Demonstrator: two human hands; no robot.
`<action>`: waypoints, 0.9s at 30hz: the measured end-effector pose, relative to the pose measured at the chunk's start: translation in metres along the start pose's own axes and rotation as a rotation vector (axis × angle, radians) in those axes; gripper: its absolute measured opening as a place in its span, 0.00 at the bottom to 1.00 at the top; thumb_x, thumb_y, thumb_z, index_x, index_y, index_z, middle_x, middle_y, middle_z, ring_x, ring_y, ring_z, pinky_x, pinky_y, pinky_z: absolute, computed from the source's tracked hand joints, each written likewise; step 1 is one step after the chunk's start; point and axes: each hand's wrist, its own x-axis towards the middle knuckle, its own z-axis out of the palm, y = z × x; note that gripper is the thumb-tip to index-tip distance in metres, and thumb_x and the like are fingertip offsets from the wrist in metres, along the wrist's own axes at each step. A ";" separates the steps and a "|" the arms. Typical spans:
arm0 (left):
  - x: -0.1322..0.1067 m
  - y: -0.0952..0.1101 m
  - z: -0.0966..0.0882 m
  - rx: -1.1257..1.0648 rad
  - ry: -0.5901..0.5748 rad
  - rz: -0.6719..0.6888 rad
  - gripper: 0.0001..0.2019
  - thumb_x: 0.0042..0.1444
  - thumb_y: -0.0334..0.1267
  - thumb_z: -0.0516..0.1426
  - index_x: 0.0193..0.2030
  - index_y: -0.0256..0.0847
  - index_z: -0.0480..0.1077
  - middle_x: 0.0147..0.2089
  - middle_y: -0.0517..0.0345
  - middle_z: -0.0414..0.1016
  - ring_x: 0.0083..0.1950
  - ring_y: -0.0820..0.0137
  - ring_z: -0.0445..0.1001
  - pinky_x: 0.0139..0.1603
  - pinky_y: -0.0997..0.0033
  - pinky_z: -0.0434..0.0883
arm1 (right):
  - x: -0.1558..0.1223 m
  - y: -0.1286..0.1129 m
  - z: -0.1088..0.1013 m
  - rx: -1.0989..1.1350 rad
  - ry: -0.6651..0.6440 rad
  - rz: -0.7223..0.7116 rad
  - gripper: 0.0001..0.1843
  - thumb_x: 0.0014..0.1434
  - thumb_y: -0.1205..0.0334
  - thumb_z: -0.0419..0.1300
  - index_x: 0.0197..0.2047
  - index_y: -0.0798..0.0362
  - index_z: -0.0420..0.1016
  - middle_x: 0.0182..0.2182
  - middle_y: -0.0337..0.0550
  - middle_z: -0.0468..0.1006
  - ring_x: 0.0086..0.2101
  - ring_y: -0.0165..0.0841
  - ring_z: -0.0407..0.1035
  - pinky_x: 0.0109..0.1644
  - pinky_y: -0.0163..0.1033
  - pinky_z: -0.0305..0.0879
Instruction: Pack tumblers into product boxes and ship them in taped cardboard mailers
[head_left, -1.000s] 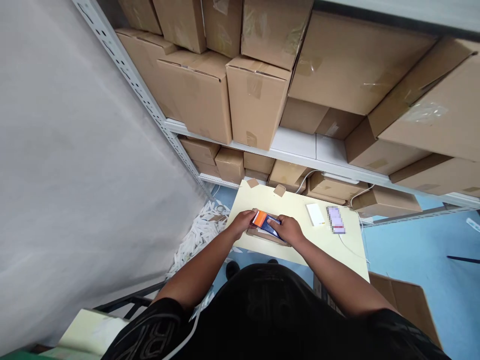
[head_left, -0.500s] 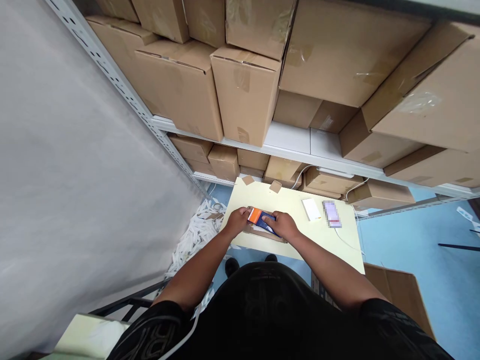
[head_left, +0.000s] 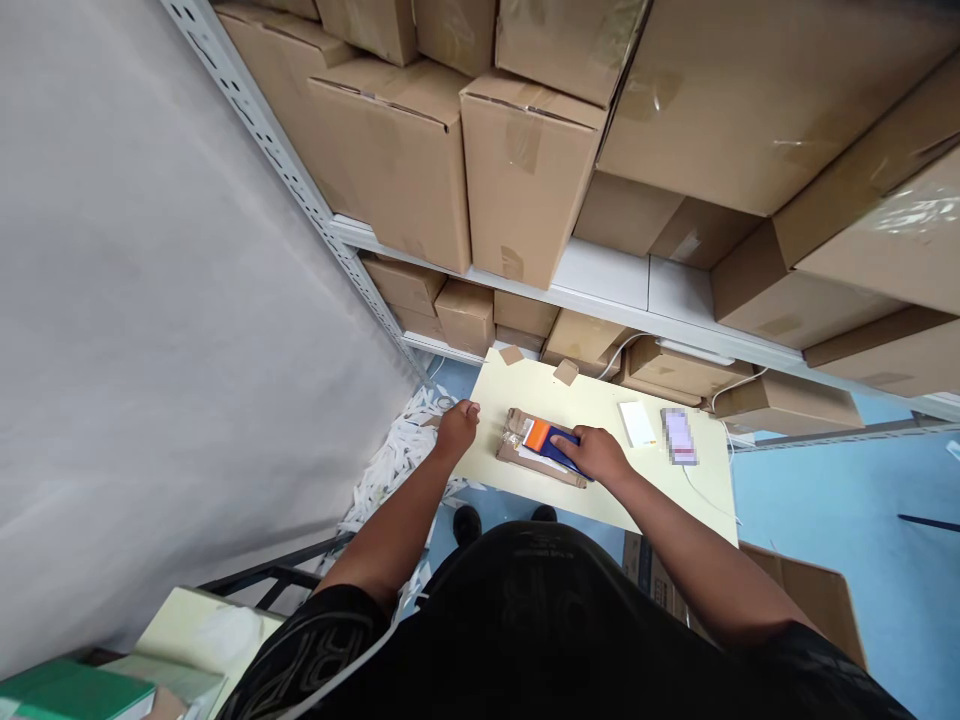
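Observation:
My right hand [head_left: 600, 455] grips a flat blue-and-orange packet [head_left: 541, 440] by its blue end, thumb on top. The packet is held over a brown cardboard parcel [head_left: 516, 452] with clear tape and a white label, lying on the pale yellow table [head_left: 525, 385]. My left hand [head_left: 457, 432] is apart from both, beyond the table's left edge and above a heap of white paper strips [head_left: 397, 455]. Its fingers are pressed together; whether something small is between them I cannot make out.
To the right on the table lie a white box [head_left: 637, 424] and a phone [head_left: 679, 437] with a cable. Two cardboard scraps [head_left: 566, 372] are at the back edge. Shelves full of cartons [head_left: 525, 180] rise behind. An open carton [head_left: 814, 600] stands on the floor at right.
My left hand has let go of the packet and moved left, off the table. The packet stays in my right hand, and the parcel beneath shows more. The view has shifted slightly.

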 end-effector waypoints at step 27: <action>-0.049 0.003 0.047 0.439 -0.218 0.784 0.39 0.66 0.46 0.52 0.79 0.33 0.45 0.81 0.40 0.41 0.81 0.50 0.42 0.76 0.45 0.52 | 0.007 -0.009 0.001 -0.034 -0.031 0.051 0.35 0.65 0.29 0.50 0.47 0.50 0.83 0.42 0.52 0.85 0.44 0.44 0.78 0.41 0.39 0.64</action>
